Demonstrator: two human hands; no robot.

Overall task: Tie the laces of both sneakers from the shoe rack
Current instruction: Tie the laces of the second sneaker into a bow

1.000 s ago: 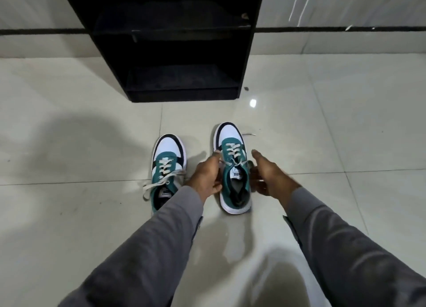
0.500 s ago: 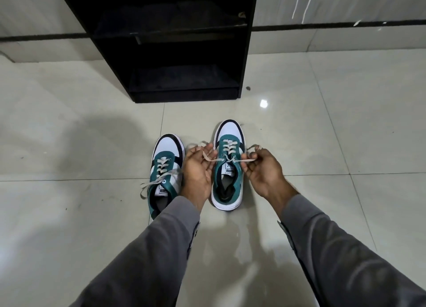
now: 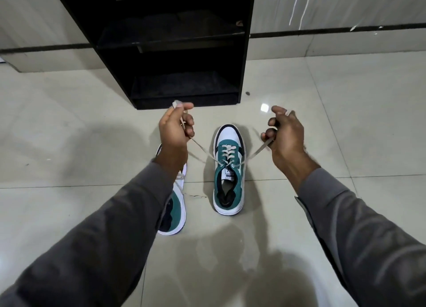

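Note:
Two teal-and-white sneakers stand on the floor, toes away from me. The right sneaker [image 3: 228,175] is in full view. Its two beige lace ends run up and outward, crossing above the tongue. My left hand [image 3: 175,131] grips the left lace end [image 3: 200,151], raised above the floor. My right hand [image 3: 284,136] grips the right lace end [image 3: 255,153], at about the same height. The left sneaker [image 3: 174,212] is mostly hidden under my left forearm; its loose lace [image 3: 179,182] shows beside my sleeve.
A black shoe rack [image 3: 175,50] with bare shelves stands just beyond the sneakers against the wall. Glossy pale floor tiles [image 3: 345,126] spread out on all sides. A small dark speck [image 3: 247,93] lies near the rack's right foot.
Both hands have risen from beside the right sneaker and spread apart, drawing its two lace ends up and outward until taut. The camera view has tilted, and my left forearm now covers the left sneaker.

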